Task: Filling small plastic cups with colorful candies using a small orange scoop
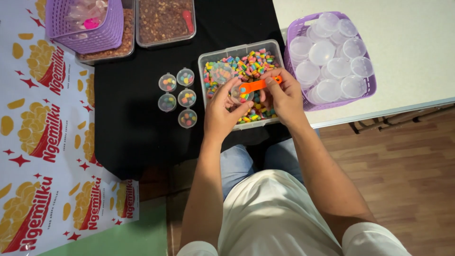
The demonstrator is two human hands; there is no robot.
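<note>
At the centre of the black-covered table stood a clear rectangular tub filled with small multicoloured candies. Over it the left hand held a small clear cup, fingers curled around its side; the right hand pinched an orange scoop between thumb and fingers, its bowl at the cup's mouth.

Left of the tub — five small lidded cups, each holding coloured candies, grouped close together in two short rows.

Right of the tub, touching it — a purple basket piled with empty clear cups or lids; which of the two could not be told.

At the far edge — two clear tubs of brown pieces, one with a red scoop in it, the other partly under a second purple basket holding clear plastic items and something pink.
</note>
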